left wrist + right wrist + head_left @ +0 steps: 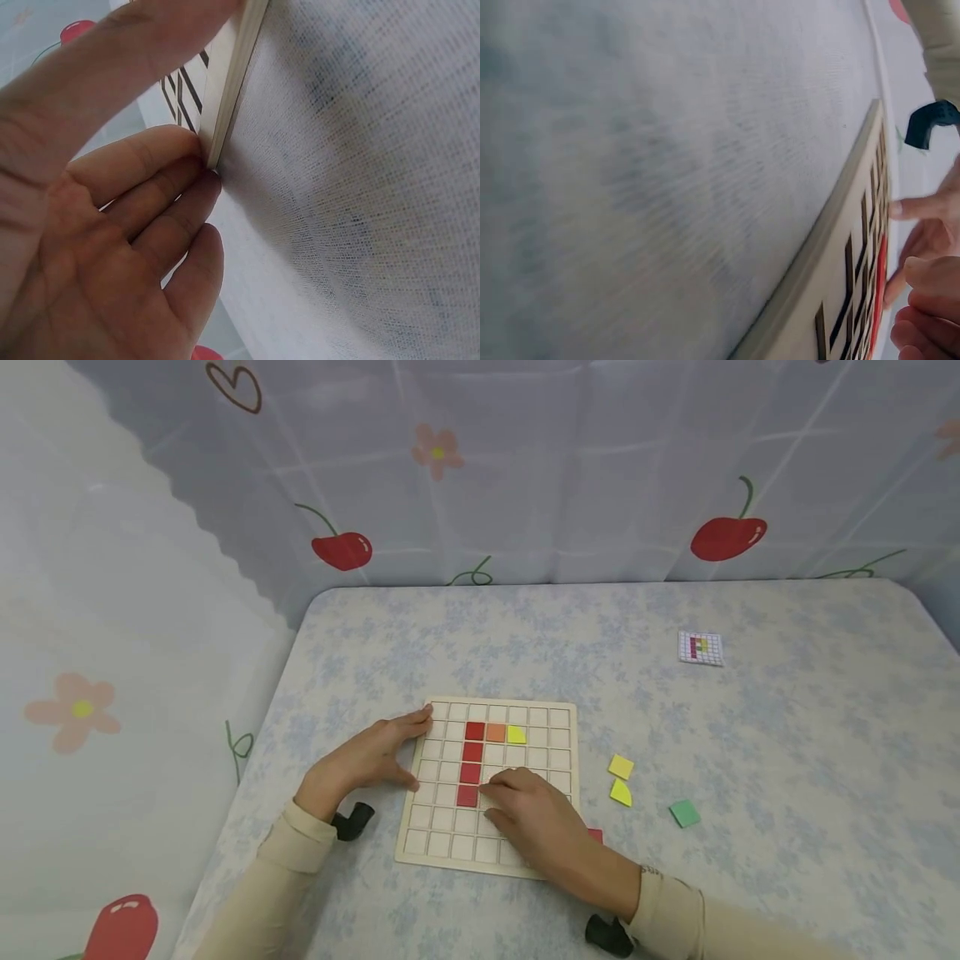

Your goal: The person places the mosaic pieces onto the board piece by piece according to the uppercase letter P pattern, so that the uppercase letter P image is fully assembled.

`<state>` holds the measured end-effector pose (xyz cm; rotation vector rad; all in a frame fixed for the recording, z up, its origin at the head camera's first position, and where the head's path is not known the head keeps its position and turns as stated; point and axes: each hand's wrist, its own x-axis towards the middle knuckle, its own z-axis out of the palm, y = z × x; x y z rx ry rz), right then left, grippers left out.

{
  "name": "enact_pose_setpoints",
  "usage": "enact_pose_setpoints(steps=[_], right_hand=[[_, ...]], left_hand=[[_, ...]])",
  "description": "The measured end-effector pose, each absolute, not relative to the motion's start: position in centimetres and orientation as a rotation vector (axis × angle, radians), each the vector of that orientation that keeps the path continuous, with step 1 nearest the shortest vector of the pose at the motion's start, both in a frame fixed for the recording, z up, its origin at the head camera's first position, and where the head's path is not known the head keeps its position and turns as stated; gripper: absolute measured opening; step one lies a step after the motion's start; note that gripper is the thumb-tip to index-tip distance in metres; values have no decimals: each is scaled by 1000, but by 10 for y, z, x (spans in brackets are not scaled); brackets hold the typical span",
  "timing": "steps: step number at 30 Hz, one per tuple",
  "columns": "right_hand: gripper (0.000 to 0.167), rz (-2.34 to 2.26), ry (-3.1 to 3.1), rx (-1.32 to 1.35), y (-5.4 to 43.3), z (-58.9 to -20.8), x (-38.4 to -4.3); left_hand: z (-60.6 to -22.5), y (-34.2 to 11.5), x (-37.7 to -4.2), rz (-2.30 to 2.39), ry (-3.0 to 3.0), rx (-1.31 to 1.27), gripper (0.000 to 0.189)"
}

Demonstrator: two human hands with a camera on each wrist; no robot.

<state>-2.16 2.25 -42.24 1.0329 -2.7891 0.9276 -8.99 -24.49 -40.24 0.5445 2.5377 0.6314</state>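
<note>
A pale wooden grid board (439,843) lies on the cloth-covered table. Several red square tiles (470,772) form a column in its grid, with an orange tile (496,732) and a yellow quarter-round tile (516,735) beside the top one. My left hand (367,756) rests against the board's left edge, thumb and fingers spread along it; the left wrist view shows fingertips (206,184) touching that edge. Over the grid, my right hand (536,818) has bent fingers bunched just right of the lowest red tile. Whether something sits between those fingertips is hidden.
Right of the board lie a yellow square tile (621,767), a yellow quarter-round piece (621,792) and a green square (684,813). A red piece (596,835) shows partly behind my right wrist. Farther back is a small pattern card (701,648). A patterned curtain (555,468) hangs behind the table.
</note>
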Motion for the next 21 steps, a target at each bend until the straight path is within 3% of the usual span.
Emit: enact_pose_setpoints(steps=[21], right_hand=[[34,822,-2882,654,130,-430,15]], left_hand=[[-402,-241,-89,652,2526,510,98]])
